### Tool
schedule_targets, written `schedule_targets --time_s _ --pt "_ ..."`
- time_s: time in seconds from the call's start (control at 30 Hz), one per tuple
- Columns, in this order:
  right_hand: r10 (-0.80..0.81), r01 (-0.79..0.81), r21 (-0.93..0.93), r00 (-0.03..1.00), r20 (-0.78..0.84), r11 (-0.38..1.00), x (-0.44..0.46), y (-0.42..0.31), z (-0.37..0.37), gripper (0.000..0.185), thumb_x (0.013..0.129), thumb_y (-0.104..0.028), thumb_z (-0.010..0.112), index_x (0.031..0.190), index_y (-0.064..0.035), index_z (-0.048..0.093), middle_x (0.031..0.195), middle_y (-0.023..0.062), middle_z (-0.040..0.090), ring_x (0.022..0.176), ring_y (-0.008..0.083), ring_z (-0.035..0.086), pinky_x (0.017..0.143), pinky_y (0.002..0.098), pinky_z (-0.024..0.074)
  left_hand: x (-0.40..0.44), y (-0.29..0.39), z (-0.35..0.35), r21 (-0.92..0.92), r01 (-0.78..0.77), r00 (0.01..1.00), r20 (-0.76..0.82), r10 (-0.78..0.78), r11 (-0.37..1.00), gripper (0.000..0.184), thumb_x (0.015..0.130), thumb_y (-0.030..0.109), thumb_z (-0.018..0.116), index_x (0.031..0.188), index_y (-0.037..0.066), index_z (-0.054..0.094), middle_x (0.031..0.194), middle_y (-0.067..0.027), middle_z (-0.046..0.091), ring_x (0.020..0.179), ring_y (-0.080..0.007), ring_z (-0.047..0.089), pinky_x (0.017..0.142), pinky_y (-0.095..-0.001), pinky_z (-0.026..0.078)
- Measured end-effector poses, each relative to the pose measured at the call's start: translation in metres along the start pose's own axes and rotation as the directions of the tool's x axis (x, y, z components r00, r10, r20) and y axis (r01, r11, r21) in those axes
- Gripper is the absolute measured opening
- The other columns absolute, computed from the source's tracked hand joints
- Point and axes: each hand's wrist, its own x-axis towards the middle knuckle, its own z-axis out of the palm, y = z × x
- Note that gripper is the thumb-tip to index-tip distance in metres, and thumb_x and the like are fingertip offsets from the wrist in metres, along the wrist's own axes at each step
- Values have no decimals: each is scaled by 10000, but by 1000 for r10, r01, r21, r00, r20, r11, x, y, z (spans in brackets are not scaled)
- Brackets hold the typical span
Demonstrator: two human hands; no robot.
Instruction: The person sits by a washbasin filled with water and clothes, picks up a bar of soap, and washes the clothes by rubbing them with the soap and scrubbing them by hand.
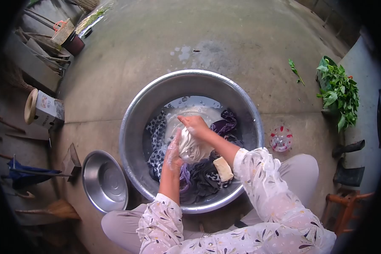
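Over a large metal basin (133,173), both my hands press a bunched white cloth (194,148) between them. My left hand (172,153), with suds on it, lies along the cloth's left side. Across its top and right is my right hand (194,126), fingers curled over it. Below the cloth, dark garments (199,180) lie in the water, with a black-and-white patterned cloth (157,127) on the left and a purple cloth (225,122) on the right. A pale yellow bar of soap (223,169) rests on the dark garments, near my right forearm.
A smaller metal bowl (105,182) stands left of the basin. On the right are a clear red-marked plastic dish (281,139), leafy greens (340,91) and a wooden chair (347,211). A carton (48,111), a broom (57,209) and tools line the left wall.
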Motion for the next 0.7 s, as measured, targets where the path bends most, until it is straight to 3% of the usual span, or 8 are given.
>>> schedule_targets --time_s 0.07,0.17,0.3,0.4,0.5,0.57,0.63,0.7 --pt "78 -322 525 897 434 788 -9 3 -14 542 832 -560 577 863 -28 674 798 60 629 770 124 571 708 297 463 16 5 -29 -11 -160 987 -28 160 987 357 891 357 595 1056 41 579 964 -107 630 852 -217 631 715 -378 538" --pt "22 -255 220 699 715 942 -23 10 -39 510 785 -487 675 965 -10 666 883 48 645 793 135 583 725 287 466 26 19 -59 -33 -323 943 -98 319 946 351 887 338 602 1050 30 564 971 -116 621 863 -242 627 760 -395 529" --pt "-12 -227 429 874 486 874 -18 21 -40 511 724 -287 779 1110 1 608 986 85 642 869 170 603 767 306 499 15 20 -50 -93 -396 915 -122 384 913 348 906 312 579 1064 4 547 988 -128 616 901 -262 619 794 -407 519" --pt "-12 -281 895 953 304 346 -15 34 -7 403 770 -246 733 1078 -22 600 943 75 635 889 170 595 761 311 502 28 10 -51 64 -502 849 -155 506 862 334 920 305 553 1063 3 556 1064 -139 606 935 -266 617 820 -400 516" --pt "218 -177 775 975 52 607 -18 -8 21 348 783 -204 709 1057 -37 575 891 59 633 896 157 597 766 329 495 36 6 -68 138 -495 843 -163 512 858 237 931 252 548 1007 28 558 976 -97 611 919 -210 606 813 -341 505" --pt "-369 418 374 908 -198 828 -44 -52 31 330 770 -276 705 972 -37 601 903 111 643 887 200 625 752 366 498 46 5 -90 -27 -441 898 -11 441 897 253 932 306 544 954 57 582 903 -66 600 841 -182 600 740 -327 503" --pt "-455 490 -194 868 198 850 -84 -104 28 303 777 -356 664 840 -62 631 867 148 644 827 283 643 709 404 507 63 -6 -127 -233 -338 902 195 385 912 282 927 370 531 905 91 573 850 -40 576 790 -169 585 690 -321 491" --pt "-470 485 -223 875 118 846 -84 -96 44 289 818 -368 601 769 -86 639 827 148 642 774 317 635 680 416 506 95 -22 -165 -394 -259 883 274 381 882 310 922 438 510 856 138 554 801 -15 545 748 -160 566 646 -313 474"
